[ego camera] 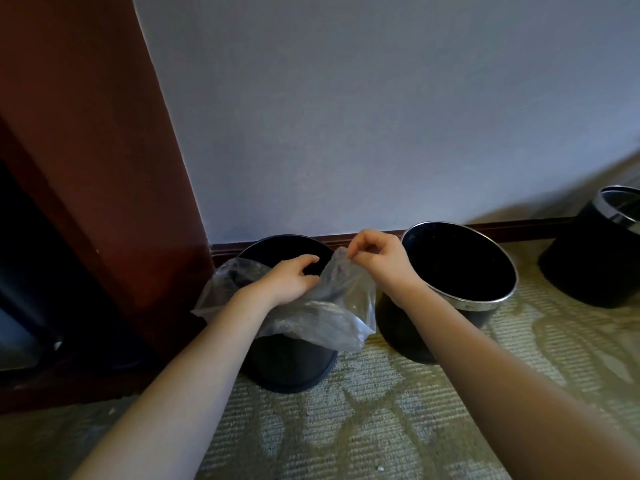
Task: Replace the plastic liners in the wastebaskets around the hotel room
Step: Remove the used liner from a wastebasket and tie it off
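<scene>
A black wastebasket (291, 362) stands on the carpet against the wall, with a clear plastic liner (332, 317) draped over its near and left rim. My left hand (291, 278) reaches into the basket's mouth, its fingers curled over the liner's edge. My right hand (377, 254) pinches the liner's right edge and lifts it above the rim. A second black wastebasket (408, 327) with a silver rim stands just to the right, bare inside. A third black wastebasket (588, 268) sits farther right, near the frame's edge.
A dark red wooden panel (104, 168) rises at the left beside the first basket. A grey wall (346, 116) with a dark baseboard runs behind the baskets. Patterned green carpet (346, 427) covers the floor in front.
</scene>
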The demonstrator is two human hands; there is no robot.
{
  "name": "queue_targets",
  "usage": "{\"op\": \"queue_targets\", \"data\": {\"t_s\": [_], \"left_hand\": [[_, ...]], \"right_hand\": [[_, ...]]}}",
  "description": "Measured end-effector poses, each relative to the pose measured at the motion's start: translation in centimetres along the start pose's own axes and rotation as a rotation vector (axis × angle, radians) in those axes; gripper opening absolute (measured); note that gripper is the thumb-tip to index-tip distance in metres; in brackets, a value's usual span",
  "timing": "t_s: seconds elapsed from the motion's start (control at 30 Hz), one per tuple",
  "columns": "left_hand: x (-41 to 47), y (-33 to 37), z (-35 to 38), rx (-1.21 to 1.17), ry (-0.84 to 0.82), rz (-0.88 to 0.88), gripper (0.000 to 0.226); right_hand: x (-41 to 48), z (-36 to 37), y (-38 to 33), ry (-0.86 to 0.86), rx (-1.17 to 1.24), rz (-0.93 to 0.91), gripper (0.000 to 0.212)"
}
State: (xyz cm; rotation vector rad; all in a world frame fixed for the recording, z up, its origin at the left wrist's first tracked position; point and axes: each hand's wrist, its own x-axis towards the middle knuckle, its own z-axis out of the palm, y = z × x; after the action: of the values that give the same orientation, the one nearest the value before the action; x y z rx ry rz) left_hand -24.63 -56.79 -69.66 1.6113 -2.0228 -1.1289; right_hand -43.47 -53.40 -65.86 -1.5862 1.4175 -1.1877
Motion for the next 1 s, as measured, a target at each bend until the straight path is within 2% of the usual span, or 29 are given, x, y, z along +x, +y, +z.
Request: {"op": "queue_targets", "data": {"t_s": [0.07,0.13,0.23,0.3,0.33,0.43,0.53,0.63,0.73,0.87,1.0], "left_hand": [[0.1,0.7,0.6,0.006,-0.024,0.007,0.065],[0.7,1.2,0.9,0.113,0.018,0.052,0.069],[1.8,1.7,1.5,0.165,0.015,0.168,0.044],[1.4,2.6,2.0,0.09,-0.108,0.147,0.02],[1.1,3.1,2.3,0.058,-0.155,0.098,0.018],[0.8,3.5,2.5,0.113,-0.111,0.059,0.019],[0.5,2.9,1.2,0.204,0.1,0.119,0.015],[0.2,2.2,-0.6,0.324,0.303,0.193,0.014],[-0.1,1.5,-1.5,0.388,0.379,0.237,0.014],[-0.4,-0.4,-1.7,0.313,0.229,0.124,0.021],[-0.8,-2.7,-1.4,0.297,-0.064,-0.089,0.027]], "right_hand": [[-0.3,0.0,-0.7,-0.034,0.114,0.021,0.034],[-0.5,-0.1,-1.0,-0.056,0.254,0.041,0.03],[-0.7,-0.4,-0.8,-0.06,0.327,0.041,0.024],[-0.8,-0.5,-0.4,-0.016,0.341,0.053,0.019],[-0.9,-0.7,-0.3,0.016,0.326,0.053,0.019],[-0.9,-1.1,0.4,0.108,0.194,0.062,0.02],[-0.9,-1.1,1.1,0.117,-0.052,0.035,0.029],[-1.2,-0.6,1.3,0.093,-0.297,-0.087,0.024],[-1.5,-0.1,1.0,0.147,-0.443,-0.198,0.019],[-1.5,0.1,0.1,0.238,-0.43,-0.19,0.018],[-2.0,-0.2,-0.5,0.221,-0.395,-0.083,0.018]]}}
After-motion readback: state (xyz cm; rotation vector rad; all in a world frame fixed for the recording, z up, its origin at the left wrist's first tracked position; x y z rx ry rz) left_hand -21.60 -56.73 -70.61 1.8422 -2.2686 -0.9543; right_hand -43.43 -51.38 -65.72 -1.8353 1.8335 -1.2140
